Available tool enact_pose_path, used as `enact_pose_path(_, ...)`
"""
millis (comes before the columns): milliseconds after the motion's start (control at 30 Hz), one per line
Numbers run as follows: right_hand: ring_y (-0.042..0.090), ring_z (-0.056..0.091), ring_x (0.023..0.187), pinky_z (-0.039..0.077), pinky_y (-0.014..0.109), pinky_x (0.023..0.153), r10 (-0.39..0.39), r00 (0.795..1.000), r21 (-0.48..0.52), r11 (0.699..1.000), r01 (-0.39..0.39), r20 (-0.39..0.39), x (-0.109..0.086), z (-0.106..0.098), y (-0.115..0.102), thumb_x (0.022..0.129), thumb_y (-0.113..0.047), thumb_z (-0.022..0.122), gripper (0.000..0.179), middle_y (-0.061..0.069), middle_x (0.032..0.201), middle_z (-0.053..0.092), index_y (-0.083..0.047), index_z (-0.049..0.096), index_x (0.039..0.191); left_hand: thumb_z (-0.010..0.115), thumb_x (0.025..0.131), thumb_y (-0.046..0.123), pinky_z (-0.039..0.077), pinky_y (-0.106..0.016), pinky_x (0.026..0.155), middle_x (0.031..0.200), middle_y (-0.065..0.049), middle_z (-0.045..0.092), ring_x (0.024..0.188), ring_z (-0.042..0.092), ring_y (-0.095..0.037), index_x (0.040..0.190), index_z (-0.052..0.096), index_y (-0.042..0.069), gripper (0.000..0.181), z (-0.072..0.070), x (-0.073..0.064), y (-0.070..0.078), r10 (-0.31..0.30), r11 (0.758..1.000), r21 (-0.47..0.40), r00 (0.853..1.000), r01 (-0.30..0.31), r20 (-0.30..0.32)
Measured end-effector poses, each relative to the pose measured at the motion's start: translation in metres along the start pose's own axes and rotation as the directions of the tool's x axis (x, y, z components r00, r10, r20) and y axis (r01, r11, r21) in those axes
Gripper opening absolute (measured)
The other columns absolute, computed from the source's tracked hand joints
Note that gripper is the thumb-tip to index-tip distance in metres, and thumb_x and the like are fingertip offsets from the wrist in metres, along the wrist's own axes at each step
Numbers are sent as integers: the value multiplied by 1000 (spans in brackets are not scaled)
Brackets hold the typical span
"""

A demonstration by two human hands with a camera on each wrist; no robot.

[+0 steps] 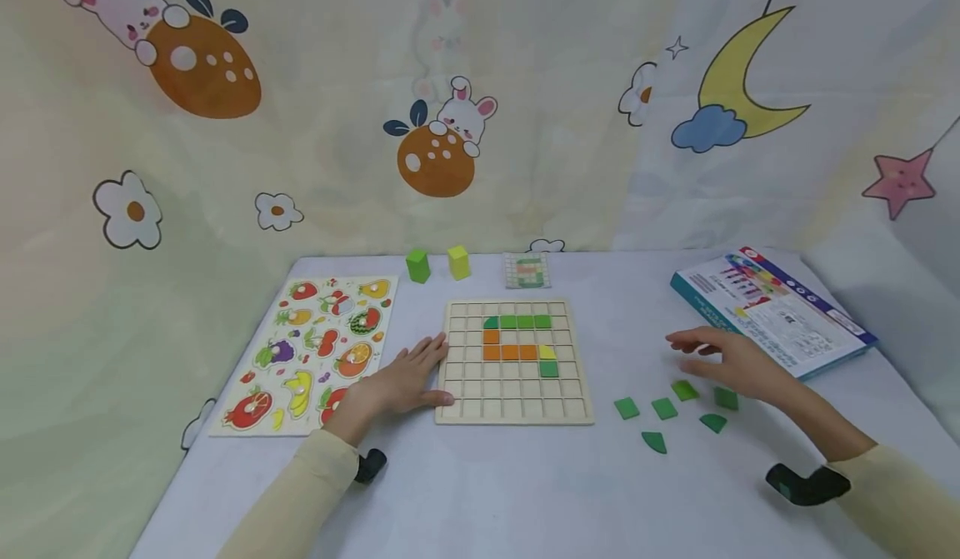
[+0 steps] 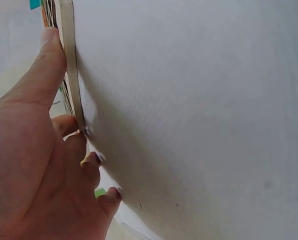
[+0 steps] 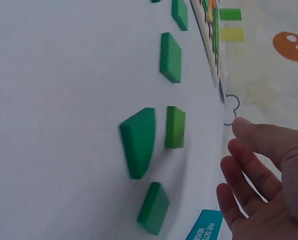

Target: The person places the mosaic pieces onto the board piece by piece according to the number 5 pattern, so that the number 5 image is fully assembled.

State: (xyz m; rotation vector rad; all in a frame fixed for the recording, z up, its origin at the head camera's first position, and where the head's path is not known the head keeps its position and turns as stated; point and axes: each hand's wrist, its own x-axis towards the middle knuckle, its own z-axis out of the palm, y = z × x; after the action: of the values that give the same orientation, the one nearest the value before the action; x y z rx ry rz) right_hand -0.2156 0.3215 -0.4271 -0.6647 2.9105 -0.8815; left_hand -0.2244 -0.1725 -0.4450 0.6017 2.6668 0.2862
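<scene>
A wooden grid board (image 1: 465, 388) lies mid-table. Set in its squares are a green row (image 1: 525, 322), several orange squares (image 1: 510, 352), a yellow rounded piece (image 1: 547, 351) and a green square (image 1: 549, 368). My left hand (image 1: 405, 378) rests at the board's left edge, fingers extended, thumb (image 2: 49, 65) against its side. Over the table to the right hovers my right hand (image 1: 731, 361), fingers loosely bent and nothing held. Below it lie several loose green tiles, among them a light green square (image 3: 175, 127), a quarter-round tile (image 3: 139, 142) and a darker square (image 3: 154, 209).
Left of the board is a fruit picture board (image 1: 273, 380). Behind stand a green block (image 1: 417, 266) and a yellow-green block (image 1: 458, 262), with a small pattern card (image 1: 527, 271) beside them. A flat box (image 1: 795, 317) lies at the back right, close to my right hand.
</scene>
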Motion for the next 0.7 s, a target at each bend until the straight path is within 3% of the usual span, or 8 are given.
enact_pose_path(200, -5, 56, 105, 53, 19, 86, -23, 998, -9, 1000, 23, 52, -25, 8, 7, 86, -22, 74, 41, 6, 121, 68, -12, 64, 124, 57, 89, 59, 14, -53, 122, 165, -6, 4, 152, 5, -29, 156, 15, 11, 93, -1, -2, 0, 7, 1000, 0, 1000, -7, -8)
enact_pose_path(500, 0, 56, 103, 51, 17, 84, 8, 999, -17, 1000, -8, 46, -31, 20, 10, 83, -23, 76, 42, 7, 123, 66, -14, 64, 123, 56, 89, 60, 14, -52, 122, 165, -4, 2, 153, 4, -28, 157, 14, 12, 93, 1, 0, -1, 6, 1000, 4, 1000, -6, -1)
enact_pose_path(700, 8, 58, 108, 52, 21, 87, 60, 998, -82, 995, -56, 38, -37, 16, 14, 83, -24, 76, 44, 5, 124, 66, -16, 64, 124, 55, 89, 61, 13, -51, 123, 165, -3, 2, 153, 3, -27, 157, 13, 13, 93, 3, 2, -2, 1, 1000, 10, 1000, -2, 4)
